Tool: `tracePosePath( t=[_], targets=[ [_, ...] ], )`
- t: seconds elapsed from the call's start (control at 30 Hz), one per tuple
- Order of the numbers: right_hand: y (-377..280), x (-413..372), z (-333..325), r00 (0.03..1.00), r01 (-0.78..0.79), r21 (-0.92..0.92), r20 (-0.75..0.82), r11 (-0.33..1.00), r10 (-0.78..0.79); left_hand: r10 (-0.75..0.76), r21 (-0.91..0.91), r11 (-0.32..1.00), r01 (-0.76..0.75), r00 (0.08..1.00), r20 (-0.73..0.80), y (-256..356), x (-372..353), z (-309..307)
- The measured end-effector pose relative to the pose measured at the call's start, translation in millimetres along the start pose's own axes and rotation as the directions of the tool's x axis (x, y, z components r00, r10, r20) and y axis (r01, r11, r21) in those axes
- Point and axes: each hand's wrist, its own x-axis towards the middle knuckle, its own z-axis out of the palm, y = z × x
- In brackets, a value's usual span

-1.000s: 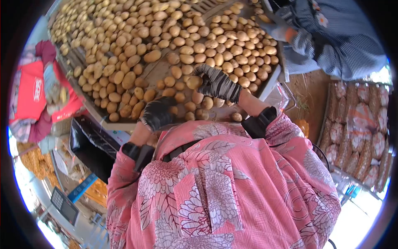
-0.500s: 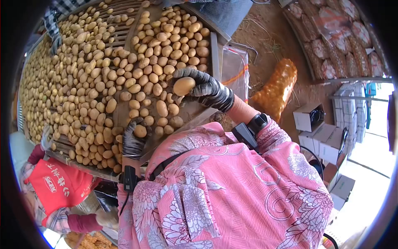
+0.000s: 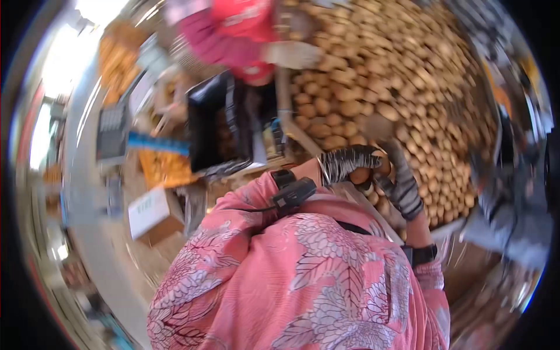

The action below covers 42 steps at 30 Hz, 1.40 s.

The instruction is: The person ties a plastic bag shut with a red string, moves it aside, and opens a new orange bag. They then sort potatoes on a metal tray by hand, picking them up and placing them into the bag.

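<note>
My left hand (image 3: 349, 163), in a black-and-white striped glove, reaches in over the near edge of the potato pile (image 3: 431, 116). Its fingers curl round a brown potato (image 3: 382, 165) at their tips, and a second potato (image 3: 360, 175) shows just below them. My right hand (image 3: 402, 185), in a matching glove, meets it from the right, with thumb and fingers closed about the same potato at the fingertips. A darker potato (image 3: 378, 126), smeared by motion, lies just beyond the right fingers.
A co-worker's white-gloved hand (image 3: 294, 54) rests at the pile's far left edge. Another person's sleeve (image 3: 507, 198) is blurred at right. On my left are a black-lined bin (image 3: 213, 125), an orange mesh bag (image 3: 165, 169) and a cardboard box (image 3: 154, 216).
The view has swung left, bringing the co-worker in red to the top. My hands, apart before with a potato in each, have come together over the near edge of the pile.
</note>
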Motion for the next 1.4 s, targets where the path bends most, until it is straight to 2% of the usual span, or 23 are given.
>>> tracePosePath(
  t=[0.07,0.1,0.13,0.17,0.2,0.23,0.27,0.33,0.4,0.47,0.6,0.67,0.73,0.77,0.8,0.83,0.87,0.9,0.93,1.07,1.1,1.2,1.4],
  targets=[
    [31.8,7.0,20.1,0.998,0.055,0.125,0.016,0.991,-0.058,-0.185,-0.456,0.879,0.140,0.981,-0.055,10.5,-33.7,-12.3],
    [52.7,6.5,28.5,0.994,-0.105,0.287,0.052,0.952,0.094,0.432,0.362,0.868,-0.340,0.876,-0.213,-25.1,-60.5,-35.5],
    [79.6,5.4,34.4,0.961,-0.275,0.421,0.111,0.864,0.252,0.087,-0.124,0.982,-0.143,0.921,-0.380,11.5,-96.2,-35.5],
    [111.1,3.4,40.0,0.912,-0.408,0.497,0.182,0.765,0.368,0.465,0.533,0.818,-0.215,0.793,-0.394,-0.7,-126.9,-58.8],
    [155.9,-4.3,45.0,0.848,-0.527,0.620,0.342,0.581,0.405,0.724,0.951,0.295,-0.096,0.671,-0.157,-20.1,-157.9,-81.9],
    [207.1,-11.4,48.2,0.761,-0.636,0.736,0.549,0.231,0.346,0.463,0.555,0.829,-0.069,0.642,-0.611,-31.0,-194.5,-86.6],
    [270.9,-19.1,49.3,0.636,-0.734,0.638,0.766,-0.233,0.096,-0.013,-0.089,0.991,-0.096,0.606,-0.796,-39.1,-229.5,-87.4],
    [164.0,-17.5,59.0,0.719,-0.695,0.309,0.323,0.649,0.615,-0.239,-0.510,0.620,-0.596,0.476,-0.847,-49.5,-283.9,-101.9],
    [128.8,-2.1,58.6,0.666,-0.746,0.278,0.315,0.606,0.676,-0.180,-0.295,0.801,-0.520,0.261,-0.948,-59.1,-343.4,-140.4],
    [112.5,8.1,62.0,0.546,-0.834,0.248,0.251,0.492,0.799,-0.275,-0.216,0.614,-0.759,0.051,-0.960,-108.8,-415.2,-231.9],
    [124.5,13.7,64.4,0.469,-0.861,0.335,0.229,0.383,0.853,-0.200,-0.128,0.967,-0.220,-0.345,-0.917,-13.9,-433.9,-264.9],
    [138.8,10.8,70.4,0.556,-0.797,0.477,0.340,0.370,0.758,0.335,0.416,0.527,0.741,0.269,-0.903,-44.1,-459.8,-309.1],
    [167.2,3.9,76.9,0.653,-0.697,0.709,0.564,0.108,0.505,0.305,0.479,0.827,0.295,0.480,-0.822,-73.3,-423.4,-308.9],
    [175.0,-6.0,74.9,0.707,-0.648,0.762,0.596,0.010,0.380,0.157,0.746,0.124,0.654,0.730,-0.666,-0.6,-339.1,-248.3],
    [183.3,-13.2,66.8,0.757,-0.597,0.802,0.570,-0.018,0.320,0.491,0.823,0.406,0.397,0.665,-0.563,-25.2,-308.2,-232.2],
    [184.2,-32.2,56.1,0.621,-0.529,0.836,0.496,-0.143,0.607,0.189,0.253,0.965,0.072,0.479,-0.857,-42.2,-273.2,-224.7],
    [133.2,-47.4,34.2,0.678,-0.705,0.470,0.226,0.531,0.699,-0.227,-0.423,0.902,-0.084,0.741,-0.632,-23.5,-234.5,-215.3],
    [191.1,-79.2,43.4,0.762,-0.505,0.819,0.275,0.272,0.585,-0.185,-0.377,0.924,-0.067,0.784,-0.593,-18.5,-194.1,-192.3],
    [72.1,-50.6,13.0,0.642,-0.716,0.434,0.104,0.546,0.759,-0.140,-0.323,0.944,-0.066,0.805,-0.576,-7.5,-157.8,-161.1],
    [84.6,-65.8,-18.9,0.543,-0.839,0.051,0.082,0.541,0.835,-0.132,-0.156,0.983,0.099,0.967,-0.218,11.4,-56.5,-97.3],
    [130.4,-86.7,-16.2,0.688,-0.713,0.159,-0.028,0.682,0.725,-0.156,-0.165,0.978,0.127,0.972,-0.178,16.1,-36.4,-81.8],
    [124.6,-61.7,-59.1,0.593,-0.805,-0.078,-0.150,0.588,0.791,0.034,0.131,0.990,-0.050,0.992,0.119,-6.5,9.6,-67.3],
    [146.6,-7.0,-89.4,0.858,-0.514,-0.544,-0.324,0.663,0.399,-0.028,0.303,0.953,0.004,0.997,0.072,-38.2,42.3,-30.6]
  ],
)
